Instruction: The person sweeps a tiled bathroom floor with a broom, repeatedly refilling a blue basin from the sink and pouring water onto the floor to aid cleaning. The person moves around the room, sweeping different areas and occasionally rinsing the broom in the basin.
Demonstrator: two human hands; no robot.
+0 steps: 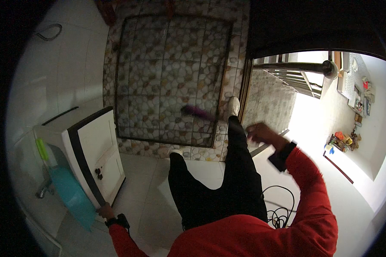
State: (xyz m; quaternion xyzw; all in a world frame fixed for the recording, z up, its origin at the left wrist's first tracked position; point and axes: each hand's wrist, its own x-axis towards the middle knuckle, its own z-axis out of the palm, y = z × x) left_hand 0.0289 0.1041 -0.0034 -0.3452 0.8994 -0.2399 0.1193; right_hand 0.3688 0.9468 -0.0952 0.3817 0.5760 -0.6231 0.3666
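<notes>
I stand on a white tiled floor at the edge of a sunken pebble-patterned floor. My left hand is low at the left, fingers curled on the bottom corner of a white cabinet with dark trim. My right hand, blurred, is raised beside my right leg and closed on a thin handle. A blurred purple brush head lies over the pebble floor on the other side of that leg; the handle between is hidden. Both wrists wear dark bands.
A teal plastic basin leans by the cabinet, with a green item and a metal tap beside it. A black cable coils on the floor. A doorway at right shows stair rails and a shelf of colourful items.
</notes>
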